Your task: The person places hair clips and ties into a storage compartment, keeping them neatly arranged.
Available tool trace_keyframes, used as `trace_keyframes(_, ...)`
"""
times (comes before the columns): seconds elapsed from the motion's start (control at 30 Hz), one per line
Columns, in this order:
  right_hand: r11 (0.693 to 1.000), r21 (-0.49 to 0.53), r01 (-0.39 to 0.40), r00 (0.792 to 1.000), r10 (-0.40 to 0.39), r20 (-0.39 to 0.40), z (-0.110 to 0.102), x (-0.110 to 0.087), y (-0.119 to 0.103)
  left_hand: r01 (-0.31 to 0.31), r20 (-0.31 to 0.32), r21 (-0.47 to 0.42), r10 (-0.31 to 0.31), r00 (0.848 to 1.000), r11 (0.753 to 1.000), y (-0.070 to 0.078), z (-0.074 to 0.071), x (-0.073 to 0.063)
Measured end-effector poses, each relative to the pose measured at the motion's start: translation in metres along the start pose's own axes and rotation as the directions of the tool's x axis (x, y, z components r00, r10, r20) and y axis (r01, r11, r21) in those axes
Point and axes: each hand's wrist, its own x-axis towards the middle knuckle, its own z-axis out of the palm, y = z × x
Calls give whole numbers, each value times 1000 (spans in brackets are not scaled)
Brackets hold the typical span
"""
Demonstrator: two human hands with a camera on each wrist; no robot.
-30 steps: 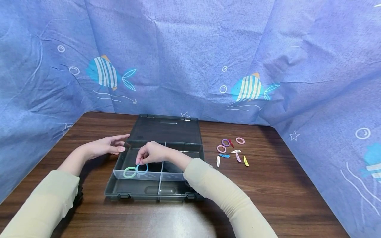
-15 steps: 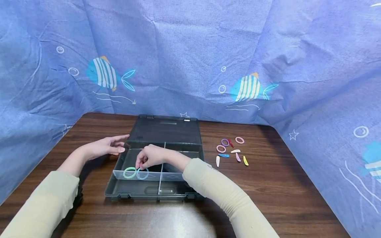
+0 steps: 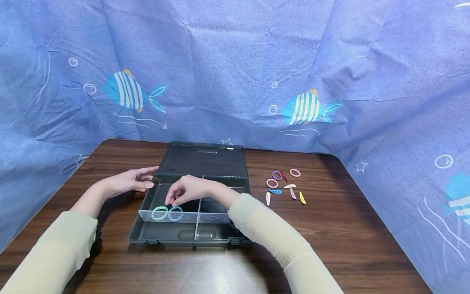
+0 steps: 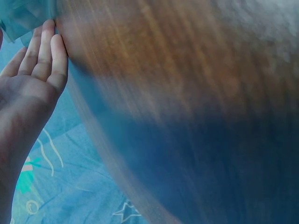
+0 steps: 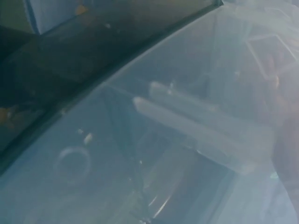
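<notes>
Right hand (image 3: 191, 190) newly parts fingers, seemingly empty, blue hair tie (image 3: 175, 221) apparently placed beside green one (image 3: 159, 219); left hand (image 3: 130, 179) unclenched, empty.

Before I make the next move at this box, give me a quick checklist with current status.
1. Lid open: ok, folded back behind the box.
2. Left hand outside the compartments: ok, at the box's left edge.
3. Right hand free of the blue ring: cannot tell; its fingertips are right by the ring's upper edge.
4. Blue ring beside the green ring: ok.
5. Purple ring and yellow clip in the box: not ok, both on the table to its right.
6. Right wrist view sharp: not ok, hazy and blurred.
</notes>
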Motion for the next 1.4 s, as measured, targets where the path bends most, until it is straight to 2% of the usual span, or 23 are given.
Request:
trace_keyframes(0.23,995,90,49,999,-48,-16,-10,-13,-2,3,0,2,-3,1000,1000,0,0,0)
trace_keyframes(0.5,985,158,72,997,-66,-42,-28,-33,-8,3,-10,17,-3,1000,1000,1,1,-1)
trace_keyframes(1.07,986,151,71,995,-59,-85,-51,-82,-29,-9,-10,20,9,1000,1000,4,2,-2)
trace_keyframes(1.4,994,34,104,985,-98,-140,-64,-111,-36,-16,-5,14,16,1000,1000,3,1,-2)
